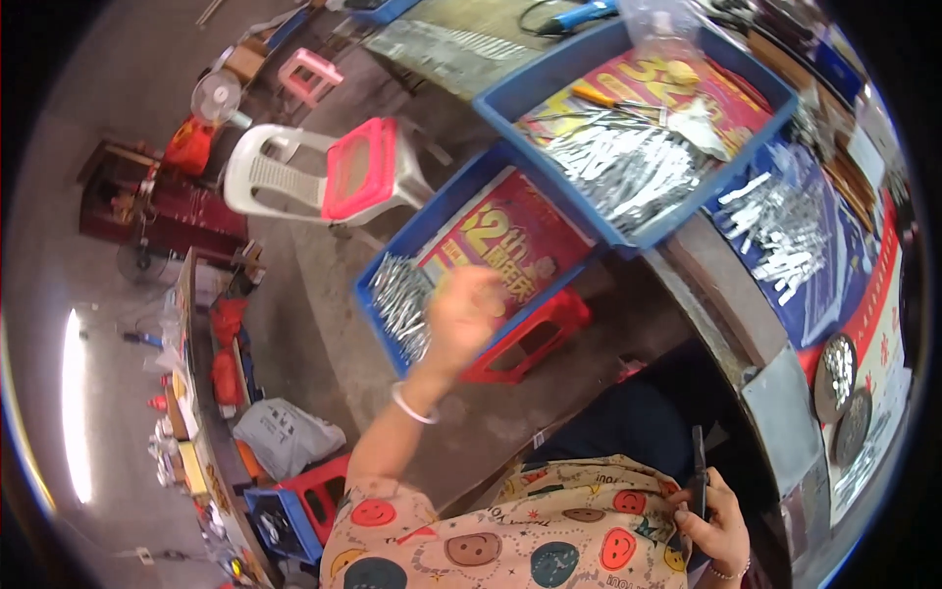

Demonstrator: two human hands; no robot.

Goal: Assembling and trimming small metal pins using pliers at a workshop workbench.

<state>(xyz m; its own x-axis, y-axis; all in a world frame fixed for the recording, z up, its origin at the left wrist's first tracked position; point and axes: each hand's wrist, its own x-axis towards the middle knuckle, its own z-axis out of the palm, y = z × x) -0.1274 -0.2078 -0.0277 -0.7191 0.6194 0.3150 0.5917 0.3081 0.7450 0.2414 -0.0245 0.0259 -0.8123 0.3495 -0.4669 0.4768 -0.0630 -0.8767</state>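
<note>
**Reaching into the low tray**

My left hand (463, 306), blurred so I cannot tell its grip, hovers over the shallow blue plastic tray (378, 294) of small silvery metal pieces (402, 304), set low on a red plastic stool (530, 339) within reach. My right hand (714, 522) clasps a slim dark phone (698, 469) against my lap.

Left hand (463, 312) motion-blurred; fingers (481, 285) smeared, grip unreadable, contact with metal pieces (400, 306) beside fingers not tellable. Blue tray (432, 221) partly covered behind fingers. Right hand (714, 525) near lower edge, wrist cut off; dark flat object (698, 471) rising from between fingers, kind unclear, lower end hidden in grip. Round metal dishes (837, 371) well right of fingers: contents too small to tell.
</note>
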